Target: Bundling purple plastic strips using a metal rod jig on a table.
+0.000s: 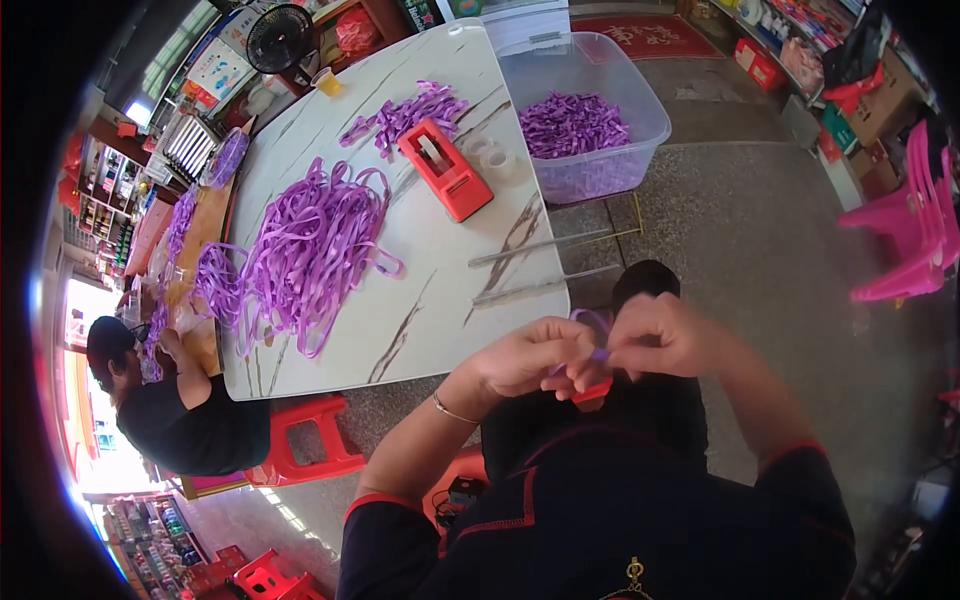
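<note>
In front of my body, just off the table's near right corner, both hands meet over a purple ribbon (600, 354). My left hand (540, 355) pinches it between thumb and fingers. From the other side, my right hand (665, 335) grips the ribbon, its fingers curled in. A small loop of ribbon rises between the hands; the rest of the piece is hidden by fingers. On the table lies a large tangled heap of purple ribbon loops (315, 250). Beyond it are a smaller pile of short purple ribbons (415, 112) and a red tape dispenser (462, 190).
Two long thin strips (545, 285) jut past the marble-patterned table's (400, 330) right edge. Clear tape rolls (497, 158) sit beside the dispenser. A clear plastic bin (640, 120) of purple ribbons stands right. Another person (185, 420) sits left. A drink cup (327, 83) stands far back.
</note>
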Demonstrator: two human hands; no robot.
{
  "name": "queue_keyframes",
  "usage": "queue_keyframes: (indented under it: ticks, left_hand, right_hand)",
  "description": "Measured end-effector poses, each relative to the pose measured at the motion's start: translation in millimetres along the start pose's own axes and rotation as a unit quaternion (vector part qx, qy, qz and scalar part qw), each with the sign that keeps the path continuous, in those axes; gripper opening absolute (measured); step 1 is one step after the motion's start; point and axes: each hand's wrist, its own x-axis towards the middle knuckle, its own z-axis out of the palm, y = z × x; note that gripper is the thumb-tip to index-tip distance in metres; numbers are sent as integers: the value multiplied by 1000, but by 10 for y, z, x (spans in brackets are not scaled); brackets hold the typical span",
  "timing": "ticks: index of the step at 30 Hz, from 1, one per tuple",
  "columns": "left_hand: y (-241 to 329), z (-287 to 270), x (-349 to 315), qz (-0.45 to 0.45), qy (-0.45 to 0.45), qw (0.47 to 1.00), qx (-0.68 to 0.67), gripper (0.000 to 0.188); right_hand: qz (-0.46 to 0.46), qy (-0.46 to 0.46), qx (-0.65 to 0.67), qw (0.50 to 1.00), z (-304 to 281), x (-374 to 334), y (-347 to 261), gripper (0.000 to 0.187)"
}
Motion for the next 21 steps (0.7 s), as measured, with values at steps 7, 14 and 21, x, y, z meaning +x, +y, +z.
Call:
queue_keyframes:
  ticks: [7, 14, 21]
  left_hand:
    - [178, 20, 126, -53, -29, 968, 244, 23]
    - [100, -221, 243, 9, 45, 924, 379, 18]
    - [368, -601, 416, 242, 311, 674, 624, 19]
  right_hand:
    - [124, -32, 266, 955, 53, -91, 130, 21]
    - [136, 47, 195, 970, -106, -114, 266, 21]
    - [154, 385, 139, 899, -140, 115, 983, 21]
